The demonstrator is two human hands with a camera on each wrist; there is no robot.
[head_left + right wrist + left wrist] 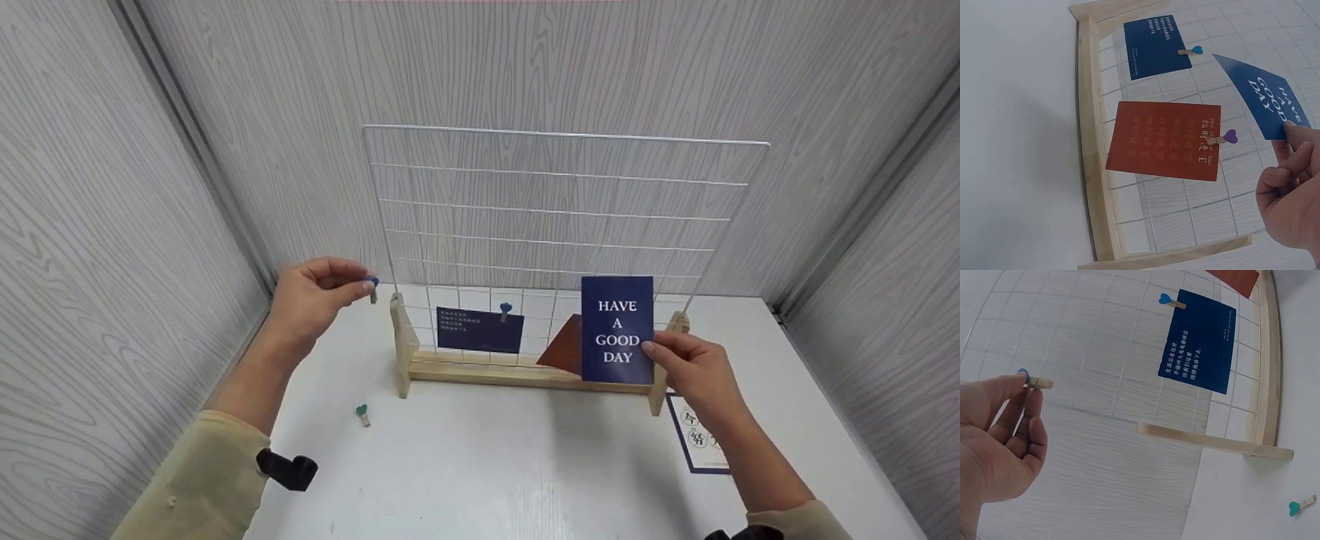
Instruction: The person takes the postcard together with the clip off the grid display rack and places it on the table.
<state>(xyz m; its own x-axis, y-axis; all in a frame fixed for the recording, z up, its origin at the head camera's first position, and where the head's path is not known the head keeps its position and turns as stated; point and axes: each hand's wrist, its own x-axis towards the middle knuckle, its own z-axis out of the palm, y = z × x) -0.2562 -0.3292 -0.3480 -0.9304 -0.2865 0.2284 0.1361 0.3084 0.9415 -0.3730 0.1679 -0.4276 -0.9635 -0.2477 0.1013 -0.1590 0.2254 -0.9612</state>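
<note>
My left hand (311,304) pinches a small wooden clothespin (1040,382) with a blue heart, out to the left of the wire grid (562,176). My right hand (697,371) holds a dark blue card (617,319) reading "HAVE A GOOD DAY" by its right edge, in front of the grid's right part. Another blue card (480,337) hangs low on the grid from a blue-heart clothespin (505,311). Beside it hangs a red card (1165,140) with a purple-heart clothespin (1223,138); in the head view the held card partly covers it.
A wooden stand (495,373) carries the grid upright on the white table (465,465). One green-heart clothespin (363,415) lies at the front left. A white card with a blue border (690,442) lies at the right, partly behind the right forearm. Wood-grain panels (480,67) enclose the table.
</note>
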